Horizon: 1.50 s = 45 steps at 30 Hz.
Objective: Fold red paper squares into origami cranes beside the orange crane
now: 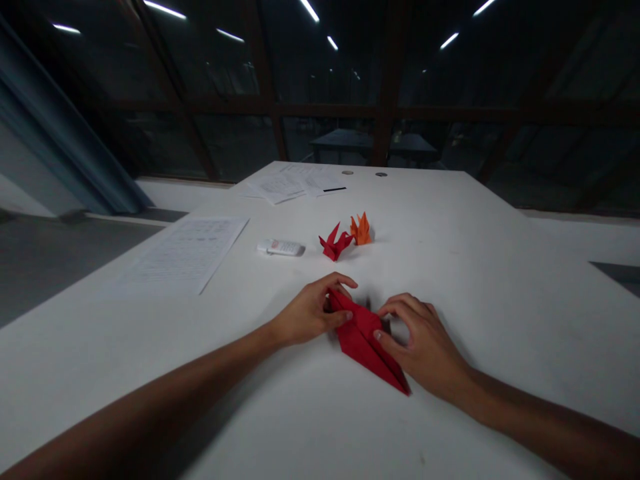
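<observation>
Folded red paper (364, 339) at near-centre of white table (500, 300): left hand (316, 312) pinches its far-left end, right hand (425, 347) grips its right edge thumb-to-forefinger, red crane (334, 247) and orange crane (362, 231) beyond.

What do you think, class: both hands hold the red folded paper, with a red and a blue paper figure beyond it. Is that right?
Not quite: the head view shows an orange paper figure, not blue. The rest holds: left hand and right hand on the red folded paper, red paper figure beyond.
</observation>
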Motion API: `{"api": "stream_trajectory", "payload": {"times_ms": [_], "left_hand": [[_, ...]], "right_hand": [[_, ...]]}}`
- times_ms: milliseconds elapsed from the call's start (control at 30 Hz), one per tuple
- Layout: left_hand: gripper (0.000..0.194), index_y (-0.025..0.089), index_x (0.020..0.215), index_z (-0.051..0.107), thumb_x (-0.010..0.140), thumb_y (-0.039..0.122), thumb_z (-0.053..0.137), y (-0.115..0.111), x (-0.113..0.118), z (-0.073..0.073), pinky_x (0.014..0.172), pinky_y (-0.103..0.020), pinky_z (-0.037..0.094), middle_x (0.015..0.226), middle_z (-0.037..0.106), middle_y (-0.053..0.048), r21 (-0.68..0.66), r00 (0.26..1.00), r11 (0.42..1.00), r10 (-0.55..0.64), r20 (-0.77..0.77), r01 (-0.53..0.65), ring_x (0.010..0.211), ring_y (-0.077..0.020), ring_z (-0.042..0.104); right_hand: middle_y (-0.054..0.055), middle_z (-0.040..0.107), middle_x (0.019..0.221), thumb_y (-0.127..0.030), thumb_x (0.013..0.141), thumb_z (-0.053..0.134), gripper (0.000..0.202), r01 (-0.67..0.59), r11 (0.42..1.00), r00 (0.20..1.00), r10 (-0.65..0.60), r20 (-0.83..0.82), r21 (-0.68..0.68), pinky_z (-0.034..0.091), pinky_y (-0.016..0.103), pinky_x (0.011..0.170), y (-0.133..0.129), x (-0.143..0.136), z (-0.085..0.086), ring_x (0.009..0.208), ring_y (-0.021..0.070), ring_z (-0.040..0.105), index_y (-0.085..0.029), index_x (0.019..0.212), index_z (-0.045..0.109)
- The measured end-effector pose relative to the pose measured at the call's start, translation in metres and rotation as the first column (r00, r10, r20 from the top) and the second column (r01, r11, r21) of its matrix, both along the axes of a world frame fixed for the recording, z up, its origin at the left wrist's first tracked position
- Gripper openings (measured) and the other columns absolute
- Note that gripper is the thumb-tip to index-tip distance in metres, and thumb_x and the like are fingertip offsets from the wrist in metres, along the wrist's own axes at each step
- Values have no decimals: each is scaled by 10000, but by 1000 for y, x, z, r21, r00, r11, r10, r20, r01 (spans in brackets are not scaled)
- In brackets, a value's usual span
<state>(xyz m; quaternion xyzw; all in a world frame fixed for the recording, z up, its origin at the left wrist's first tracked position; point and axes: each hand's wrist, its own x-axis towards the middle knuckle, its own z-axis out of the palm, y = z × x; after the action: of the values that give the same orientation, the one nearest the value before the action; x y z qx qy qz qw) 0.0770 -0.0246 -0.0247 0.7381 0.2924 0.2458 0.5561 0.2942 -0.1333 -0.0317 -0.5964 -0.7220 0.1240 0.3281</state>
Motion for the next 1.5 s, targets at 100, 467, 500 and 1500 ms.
{"api": "stream_trajectory", "payload": {"times_ms": [100, 467, 500, 1500], "left_hand": [[435, 222, 1215, 540, 829, 297, 726, 0, 0, -1, 568, -184, 430, 994, 634, -14, 5, 1000, 1000, -5, -10, 5, 669, -84, 561], [325, 232, 1152, 601, 838, 168, 657, -7, 3, 3, 739, -278, 558, 1230, 601, -78, 431, 981, 902, 80, -177, 5, 1026, -210, 643], [328, 238, 1151, 608, 838, 149, 647, -9, 3, 4, 811, -302, 566, 1292, 561, -85, 492, 980, 870, 87, -181, 13, 1127, -229, 611], [511, 215, 1293, 587, 886, 519, 648, -10, -7, 18, 1042, -458, 296, 1292, 665, -88, 745, 883, 510, -64, -465, 430, 1153, -286, 548]], "right_hand": [[-2, 667, 1009, -149, 851, 672, 146, -14, 1000, 1000, 14, -27, -1, 385, 417, 912, 0, 0, 1, 971, 214, 607, -252, 943, 625], [-7, 690, 1022, -87, 862, 652, 231, -133, 991, 991, 132, -35, -19, 386, 403, 933, 2, 1, -2, 1000, 200, 600, -255, 1019, 649], [-5, 695, 1051, -94, 872, 652, 241, -154, 988, 988, 154, -8, -12, 379, 408, 946, 2, 1, -2, 1028, 204, 595, -258, 1049, 649], [47, 720, 983, -286, 918, 639, 100, -228, 940, 901, 104, 422, 255, 236, 530, 1214, -14, -3, -7, 1118, 263, 606, -214, 950, 700]]}}
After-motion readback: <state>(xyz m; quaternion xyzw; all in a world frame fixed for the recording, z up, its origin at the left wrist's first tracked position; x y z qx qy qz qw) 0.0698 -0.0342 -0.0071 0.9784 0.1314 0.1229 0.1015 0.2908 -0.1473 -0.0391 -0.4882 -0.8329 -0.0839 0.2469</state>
